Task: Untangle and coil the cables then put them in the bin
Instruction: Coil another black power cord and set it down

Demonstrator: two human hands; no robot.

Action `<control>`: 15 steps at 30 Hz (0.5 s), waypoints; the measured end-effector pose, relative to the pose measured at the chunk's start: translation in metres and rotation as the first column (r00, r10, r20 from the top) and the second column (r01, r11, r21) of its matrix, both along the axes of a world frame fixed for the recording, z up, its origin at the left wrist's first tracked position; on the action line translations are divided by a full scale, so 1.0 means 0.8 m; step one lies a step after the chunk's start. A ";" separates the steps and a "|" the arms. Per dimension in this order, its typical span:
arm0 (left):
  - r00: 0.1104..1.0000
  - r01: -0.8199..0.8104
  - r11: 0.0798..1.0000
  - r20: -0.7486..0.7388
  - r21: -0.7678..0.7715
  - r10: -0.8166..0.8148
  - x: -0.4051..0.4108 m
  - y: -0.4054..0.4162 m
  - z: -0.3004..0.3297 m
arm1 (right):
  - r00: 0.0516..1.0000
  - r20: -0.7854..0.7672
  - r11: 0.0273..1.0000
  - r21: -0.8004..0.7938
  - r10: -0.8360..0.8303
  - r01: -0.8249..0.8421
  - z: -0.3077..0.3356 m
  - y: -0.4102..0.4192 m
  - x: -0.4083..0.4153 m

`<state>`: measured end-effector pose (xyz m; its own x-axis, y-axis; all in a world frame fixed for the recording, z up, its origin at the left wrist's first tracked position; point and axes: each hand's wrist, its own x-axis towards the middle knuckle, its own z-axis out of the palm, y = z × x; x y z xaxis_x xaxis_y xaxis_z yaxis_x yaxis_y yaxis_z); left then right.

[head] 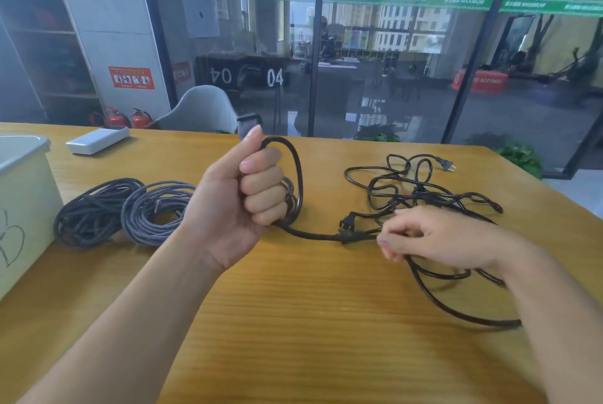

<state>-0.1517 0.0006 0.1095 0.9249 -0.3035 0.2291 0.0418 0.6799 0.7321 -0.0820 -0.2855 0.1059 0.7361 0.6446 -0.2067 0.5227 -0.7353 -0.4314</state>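
My left hand (248,194) is raised above the wooden table (310,322) and grips several loops of a black power cable (298,175); its connector end sticks up behind my thumb. The same cable runs right along the table to my right hand (434,235), whose curled fingers pinch it beside a black plug (347,222). Behind my right hand lies a tangle of black cables (424,191) with a two-pin plug (447,166) at its far edge. Two coiled braided cables (130,207) lie at the left. The pale bin (19,207) stands at the left edge.
A white rectangular device (98,140) lies at the table's far left. A grey chair (202,109) stands behind the table, with glass walls beyond. Green plants (518,155) sit on the floor past the far right corner.
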 end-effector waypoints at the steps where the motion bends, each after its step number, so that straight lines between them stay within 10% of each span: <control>1: 0.998 0.056 0.998 0.017 -0.002 -0.056 0.002 0.002 -0.001 | 0.997 0.052 0.998 0.018 -0.056 0.055 0.000 -0.003 0.002; 8: 0.908 0.413 0.887 -0.017 0.209 -0.419 0.008 -0.027 -0.024 | 0.779 0.542 0.949 0.202 -0.315 0.243 -0.019 0.037 0.008; 15: 0.989 0.076 0.693 0.035 0.717 -0.144 0.004 -0.073 -0.050 | 0.737 0.457 0.776 0.614 -0.499 0.144 -0.034 0.059 -0.001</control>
